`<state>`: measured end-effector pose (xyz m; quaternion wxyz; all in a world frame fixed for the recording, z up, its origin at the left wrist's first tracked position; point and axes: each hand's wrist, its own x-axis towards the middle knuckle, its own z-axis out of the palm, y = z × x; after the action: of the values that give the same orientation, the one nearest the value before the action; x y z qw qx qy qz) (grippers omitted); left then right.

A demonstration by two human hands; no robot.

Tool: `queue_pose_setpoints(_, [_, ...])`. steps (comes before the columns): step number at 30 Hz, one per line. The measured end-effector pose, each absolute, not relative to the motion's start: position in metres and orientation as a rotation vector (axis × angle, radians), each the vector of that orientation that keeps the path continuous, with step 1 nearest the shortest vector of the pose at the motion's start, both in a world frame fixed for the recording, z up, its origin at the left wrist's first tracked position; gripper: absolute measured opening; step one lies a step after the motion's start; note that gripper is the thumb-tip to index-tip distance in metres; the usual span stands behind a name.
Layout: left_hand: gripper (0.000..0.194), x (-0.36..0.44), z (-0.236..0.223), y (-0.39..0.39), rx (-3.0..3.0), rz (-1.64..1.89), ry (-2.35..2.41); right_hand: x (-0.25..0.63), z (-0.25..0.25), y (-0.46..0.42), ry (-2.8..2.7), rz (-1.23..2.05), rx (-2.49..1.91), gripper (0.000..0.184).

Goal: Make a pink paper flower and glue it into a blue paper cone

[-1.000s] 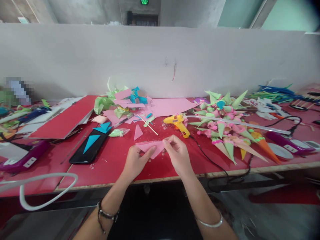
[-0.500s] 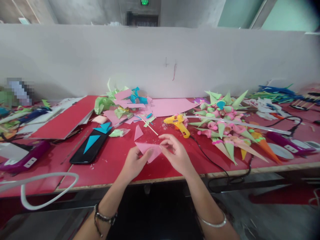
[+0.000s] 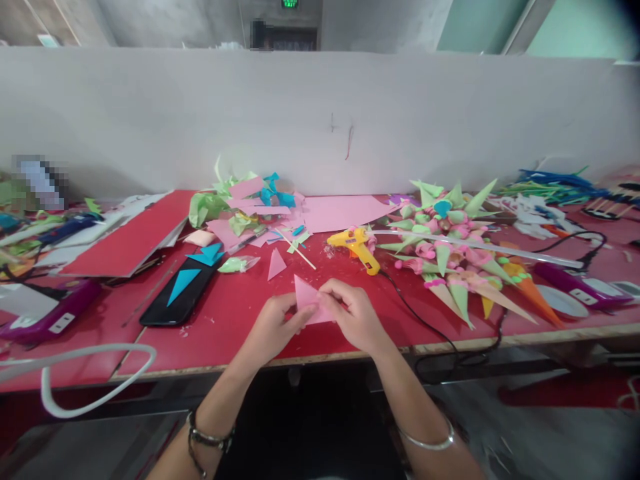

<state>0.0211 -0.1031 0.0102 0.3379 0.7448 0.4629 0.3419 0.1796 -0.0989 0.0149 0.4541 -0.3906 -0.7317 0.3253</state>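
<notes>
Between my hands, above the front of the red table [image 3: 220, 347], is a pink paper triangle [image 3: 306, 299] with one corner pointing up and away. My left hand [image 3: 274, 323] pinches its left side between thumb and fingers. On the right side, my right hand [image 3: 353, 310] grips the paper, thumb and fingertips together. Just beyond lies a smaller pink paper triangle [image 3: 277, 265], flat on the table. A thin wooden stick [image 3: 303, 255] rests behind it. The yellow glue gun [image 3: 357, 247] lies beyond my right hand, its clear glue stick [image 3: 475, 247] reaching to the right.
Many pastel paper cones [image 3: 457, 260] are piled at the right, beside a purple power strip [image 3: 580, 287]. A black phone [image 3: 185, 293] with blue paper pieces lies left. Paper scraps [image 3: 250, 207] heap up behind. The glue gun's black cord [image 3: 420, 320] hangs over the front edge.
The pink paper triangle has turned in my hands, so a corner now points upward instead of to the left. My right hand's fingers have closed in nearer to the left hand.
</notes>
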Motion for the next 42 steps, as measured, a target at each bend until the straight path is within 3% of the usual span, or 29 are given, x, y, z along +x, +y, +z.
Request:
queue_pose_setpoints(18, [0.033, 0.016, 0.009, -0.101, 1.852, 0.932, 1.187, 0.166, 0.001, -0.1, -1.428, 1.082, -1.045, 0.013])
queue_pose_setpoints(25, [0.036, 0.012, 0.015, -0.099, 2.086, 0.821, 1.297, 0.168, 0.002, -0.101, -1.552, 1.231, -1.017, 0.02])
queue_pose_setpoints(32, [0.042, 0.013, 0.012, -0.097, 2.121, 0.888, 1.368, 0.17, 0.0, -0.103, -1.56, 1.195, -1.058, 0.028])
queue_pose_setpoints(38, [0.038, 0.014, 0.011, -0.1, 1.952, 0.857, 1.2, 0.17, 0.002, -0.102, -1.677, 0.797, -1.211, 0.039])
queue_pose_setpoints(42, [0.036, 0.014, 0.01, -0.099, 1.885, 0.907, 1.21, 0.169, -0.002, -0.101, -1.628, 0.741, -1.208, 0.041])
